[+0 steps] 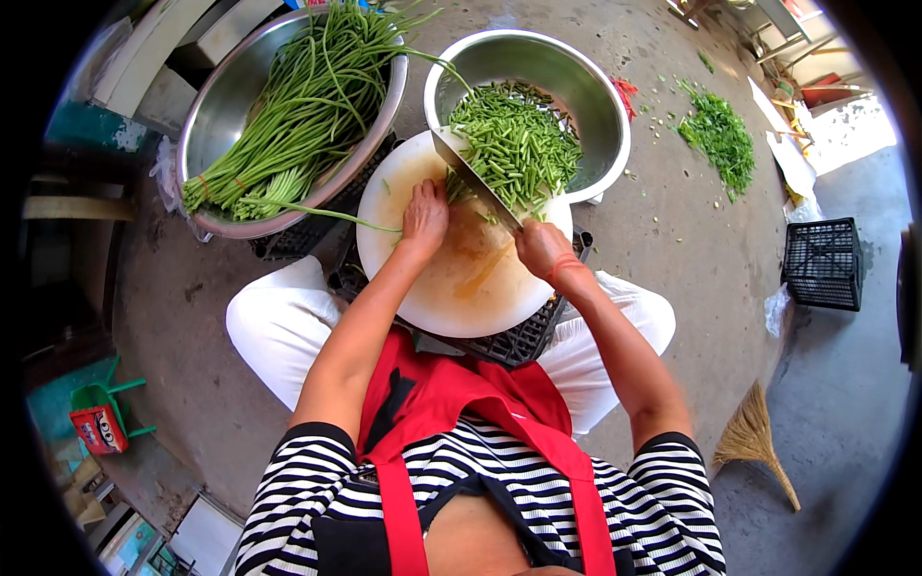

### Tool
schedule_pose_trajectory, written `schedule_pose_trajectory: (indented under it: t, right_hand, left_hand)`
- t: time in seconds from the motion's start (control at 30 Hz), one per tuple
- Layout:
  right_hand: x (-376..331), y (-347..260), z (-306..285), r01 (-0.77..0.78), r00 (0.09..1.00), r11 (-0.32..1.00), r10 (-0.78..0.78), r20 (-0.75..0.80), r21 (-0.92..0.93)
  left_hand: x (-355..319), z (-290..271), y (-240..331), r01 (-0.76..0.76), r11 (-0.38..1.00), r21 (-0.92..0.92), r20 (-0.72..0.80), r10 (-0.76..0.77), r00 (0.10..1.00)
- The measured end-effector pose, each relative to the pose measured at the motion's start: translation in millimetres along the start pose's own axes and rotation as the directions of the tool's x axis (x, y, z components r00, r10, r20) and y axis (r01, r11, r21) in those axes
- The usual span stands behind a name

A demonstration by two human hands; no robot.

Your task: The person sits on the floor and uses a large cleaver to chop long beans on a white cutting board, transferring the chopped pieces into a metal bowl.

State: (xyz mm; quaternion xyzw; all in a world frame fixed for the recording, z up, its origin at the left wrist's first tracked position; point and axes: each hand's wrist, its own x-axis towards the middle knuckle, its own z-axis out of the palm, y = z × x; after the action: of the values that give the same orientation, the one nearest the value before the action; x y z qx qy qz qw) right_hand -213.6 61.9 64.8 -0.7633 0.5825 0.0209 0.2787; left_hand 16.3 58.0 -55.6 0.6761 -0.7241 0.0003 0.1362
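A white round cutting board [432, 307] lies in front of me, its middle stained brownish. My right hand [544, 250] is wrapped round the handle of a cleaver [477, 184], whose dark blade slants up to the left across the board's far part. Just left of the blade, my left hand [425, 216] rests on the board with bent fingers drawn together; what is under them is hidden. Beyond the blade, chopped green stems [519, 144] are heaped over the board's far edge and into a steel basin [610, 158].
A larger steel basin [197, 134] at far left holds long green stems [307, 106], some in tied bundles. The board stands on a black crate [514, 346]. At right are green leaves [718, 139] on the floor, another black crate [823, 264] and a straw broom [749, 432].
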Motion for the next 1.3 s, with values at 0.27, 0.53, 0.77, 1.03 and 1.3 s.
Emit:
schedule_pose_trajectory:
  t: [0.27,0.53,0.77,1.03,1.3]
  right_hand:
    - [52.8,-7.9,29.3,0.068,0.964,0.978,-0.014,-0.264,0.198]
    - [-30.6,-9.0,-4.8,0.106,0.992,0.993,-0.102,-0.075,0.054]
    - [36.5,-21.9,59.1,0.127,0.985,0.991,-0.121,-0.125,0.039]
    - [11.7,3.6,29.6,0.022,0.975,0.917,0.068,-0.212,0.398]
    - [-41.7,2.9,-12.6,0.014,1.000,0.999,-0.013,0.006,-0.049]
  left_hand:
    - [-2.4,-27.7,10.8,-0.043,0.981,-0.187,-0.035,0.037,0.999]
    - [-30.6,-43.0,-8.1,0.009,0.984,-0.179,0.023,-0.005,1.000]
    - [-34.6,-13.4,-8.8,-0.017,0.996,-0.089,-0.132,0.005,0.991]
    - [-30.8,-14.4,13.9,0.065,0.941,-0.333,-0.072,-0.094,0.993]
    - [-34.3,-40.4,19.4,0.015,0.905,-0.425,-0.121,-0.073,0.990]
